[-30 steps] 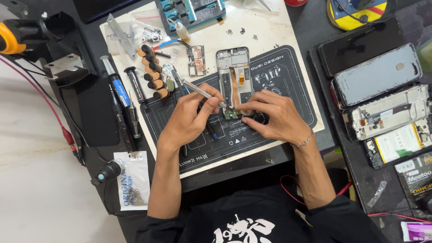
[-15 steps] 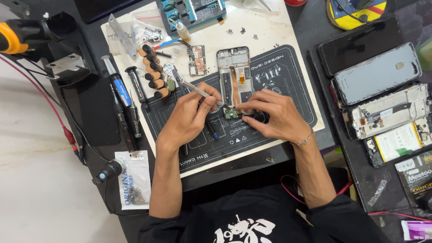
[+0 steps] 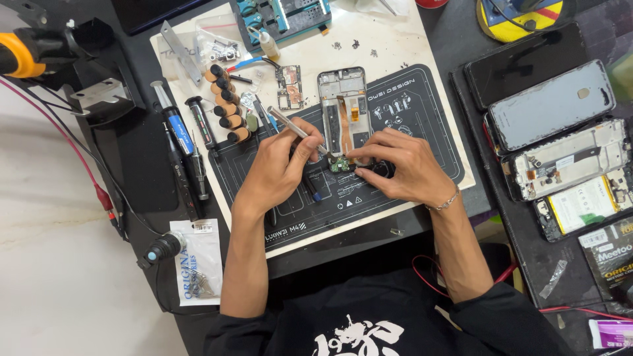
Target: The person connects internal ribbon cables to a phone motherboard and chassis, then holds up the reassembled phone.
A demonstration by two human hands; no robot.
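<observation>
My left hand (image 3: 280, 165) grips tweezers (image 3: 297, 130), tips at the small green board (image 3: 340, 165). My right hand (image 3: 402, 168) pinches that board against the mat (image 3: 422, 112).

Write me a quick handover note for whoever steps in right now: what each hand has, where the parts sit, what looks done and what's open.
Left hand: grips metal tweezers, tip down at the small green circuit board.
Right hand: fingers press on that board, pinning it to the black work mat.
Open phone frame lies on the mat just above the hands; another small board lies left of it.
Done: the frame is open, boards out.
Left: the green board sits outside the frame.
</observation>
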